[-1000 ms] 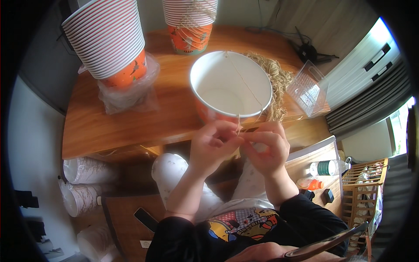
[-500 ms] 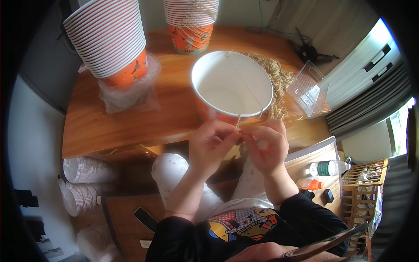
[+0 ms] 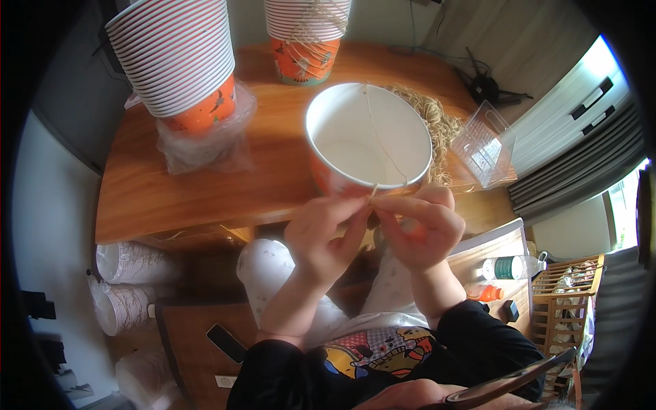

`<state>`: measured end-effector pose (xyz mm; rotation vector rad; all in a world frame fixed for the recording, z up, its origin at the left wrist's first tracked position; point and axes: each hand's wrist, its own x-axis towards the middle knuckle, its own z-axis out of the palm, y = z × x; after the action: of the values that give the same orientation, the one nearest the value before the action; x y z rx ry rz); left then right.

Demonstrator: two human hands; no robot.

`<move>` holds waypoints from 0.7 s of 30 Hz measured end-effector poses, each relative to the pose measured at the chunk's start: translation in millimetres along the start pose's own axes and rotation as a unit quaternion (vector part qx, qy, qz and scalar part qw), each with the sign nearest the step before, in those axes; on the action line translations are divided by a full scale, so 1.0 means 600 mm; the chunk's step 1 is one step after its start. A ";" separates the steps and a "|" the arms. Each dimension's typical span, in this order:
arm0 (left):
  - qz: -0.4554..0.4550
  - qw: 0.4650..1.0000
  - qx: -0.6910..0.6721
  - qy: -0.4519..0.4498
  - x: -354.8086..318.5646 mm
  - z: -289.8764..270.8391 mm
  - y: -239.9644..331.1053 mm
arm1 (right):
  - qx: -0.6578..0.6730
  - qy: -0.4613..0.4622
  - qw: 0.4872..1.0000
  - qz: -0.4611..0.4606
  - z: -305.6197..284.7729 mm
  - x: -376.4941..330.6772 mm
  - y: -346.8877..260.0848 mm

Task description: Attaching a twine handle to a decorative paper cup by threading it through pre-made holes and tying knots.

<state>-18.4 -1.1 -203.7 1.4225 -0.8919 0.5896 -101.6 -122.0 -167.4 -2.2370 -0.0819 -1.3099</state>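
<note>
A big white-lined paper bucket with an orange outside stands at the table's near edge, its mouth tilted toward me. A thin tan string runs from the far rim across the opening to the near rim. Just outside that near rim, my left hand pinches the string's end from the left. From the right, my right hand pinches the same spot, fingertips touching the left ones. Whether a knot sits between the fingertips is too small to tell. A tangled heap of tan strings lies right of the bucket.
A tall stack of paper buckets stands on crumpled clear plastic at the left. Behind is another stack draped with strings. A clear plastic tray rests at the right. Wrapped stacks, a phone and a water bottle lie lower down.
Both hands stay at the near rim, but their fingers have shifted around the string's end, the right index finger now stretched further left. The view has moved slightly.
</note>
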 end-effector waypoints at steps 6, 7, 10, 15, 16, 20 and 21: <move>0.054 0.998 0.027 0.017 0.003 0.004 -0.004 | 0.008 0.002 0.999 -0.050 0.005 0.009 0.007; 0.054 0.998 0.027 0.018 0.003 0.003 -0.005 | 0.008 0.002 0.999 -0.051 0.005 0.012 0.005; 0.058 0.998 0.032 0.014 0.002 0.000 -0.006 | 0.005 -0.024 0.999 -0.045 0.005 0.021 -0.004; -0.026 0.999 -0.019 -0.010 0.003 -0.006 0.002 | -0.006 -0.030 0.999 -0.037 0.012 0.017 -0.004; -0.026 0.999 -0.018 -0.010 0.002 -0.007 0.003 | -0.005 -0.030 0.999 -0.038 0.011 0.016 -0.004; -0.109 0.989 -0.100 -0.014 0.001 -0.003 0.001 | 0.027 -0.001 0.999 -0.032 0.003 0.007 -0.004; -0.104 0.989 -0.103 -0.009 0.000 -0.003 0.000 | 0.032 -0.003 0.999 -0.020 0.002 0.005 -0.004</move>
<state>-18.1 0.4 -203.3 1.3131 -0.7828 0.3189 -99.7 -119.8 -164.1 -2.1955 -0.1688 -1.3025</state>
